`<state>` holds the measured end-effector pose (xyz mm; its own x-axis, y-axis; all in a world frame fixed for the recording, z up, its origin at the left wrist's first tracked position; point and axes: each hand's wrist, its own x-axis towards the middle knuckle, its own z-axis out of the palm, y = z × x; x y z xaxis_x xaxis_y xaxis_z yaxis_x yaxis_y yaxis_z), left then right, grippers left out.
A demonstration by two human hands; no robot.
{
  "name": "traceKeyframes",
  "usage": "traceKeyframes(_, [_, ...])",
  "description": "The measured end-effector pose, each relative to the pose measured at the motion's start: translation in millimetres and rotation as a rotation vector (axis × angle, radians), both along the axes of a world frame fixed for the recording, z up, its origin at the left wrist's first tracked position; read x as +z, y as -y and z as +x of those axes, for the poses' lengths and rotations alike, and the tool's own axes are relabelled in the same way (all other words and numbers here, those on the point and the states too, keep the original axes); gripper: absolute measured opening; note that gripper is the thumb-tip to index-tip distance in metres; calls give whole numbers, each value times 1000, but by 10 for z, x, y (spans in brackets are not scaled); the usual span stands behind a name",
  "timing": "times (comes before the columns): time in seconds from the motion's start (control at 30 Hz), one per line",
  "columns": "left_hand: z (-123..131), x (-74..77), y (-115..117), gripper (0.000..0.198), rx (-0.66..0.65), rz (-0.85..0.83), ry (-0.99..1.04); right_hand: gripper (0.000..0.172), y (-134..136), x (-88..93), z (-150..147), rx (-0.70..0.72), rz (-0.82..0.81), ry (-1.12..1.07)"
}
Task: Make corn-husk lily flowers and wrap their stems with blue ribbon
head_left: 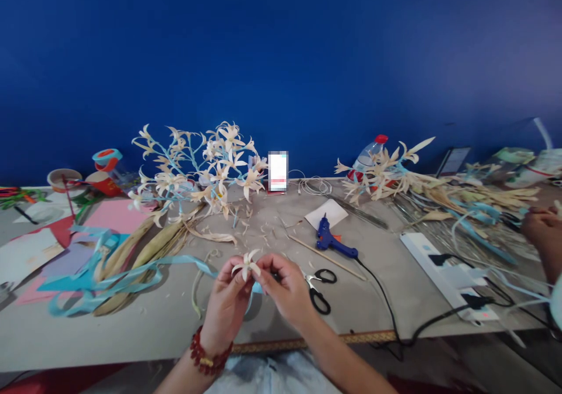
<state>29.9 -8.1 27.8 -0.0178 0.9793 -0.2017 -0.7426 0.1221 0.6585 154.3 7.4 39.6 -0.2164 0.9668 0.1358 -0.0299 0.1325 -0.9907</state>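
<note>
My left hand [226, 306] and my right hand [285, 288] meet over the near edge of the table. Both pinch a small cream flower [246, 264] made of dried leaf strips, its petals pointing up between my fingertips. A light blue ribbon [132, 274] runs from under my fingers off to the left across the table. A red bead bracelet [206, 356] sits on my left wrist. Black-handled scissors [320, 288] lie just right of my right hand.
A blue-stemmed branch of cream flowers [202, 165] lies behind my hands beside dried husks [144, 247]. A blue glue gun [331, 239] and a white power strip [443, 274] lie to the right. Coloured paper [48, 247] covers the left. Another person's hand [542, 227] is at the far right.
</note>
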Motion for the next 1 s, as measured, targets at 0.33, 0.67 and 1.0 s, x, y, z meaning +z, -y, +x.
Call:
traceKeyframes(0.33, [8,113,17,11,-55,-21,9,19,-16,15,59,29,13,3])
traceKeyframes(0.67, [7,88,32,15,-58,-23,-3,21,-53,-1,66,49,-122,-115])
traceKeyframes(1.0, [-8,34,34,17,-69,4,6,31,-50,4,48,171,-201,-238])
